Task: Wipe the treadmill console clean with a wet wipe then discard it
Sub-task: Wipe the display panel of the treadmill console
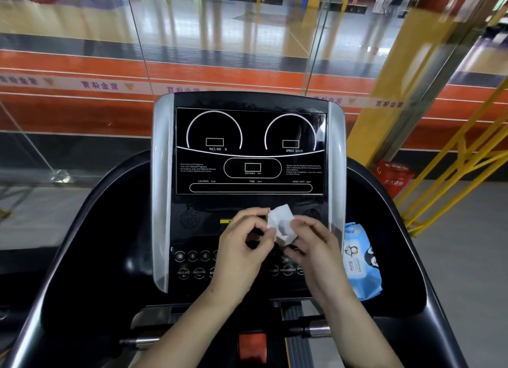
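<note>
Both hands are raised over the button rows of the treadmill console (248,153), the left hand (242,246) and right hand (313,244) each pinching a small, white, crumpled wet wipe (280,222) between them. Just right of the console lies a blue wipes pack (361,263), and beyond stands the dark display panel.

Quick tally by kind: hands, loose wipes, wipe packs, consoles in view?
hands: 2, left hand and right hand, both holding the wipe
wet wipe: 1
wipe pack: 1
treadmill console: 1
Total: 5
</note>
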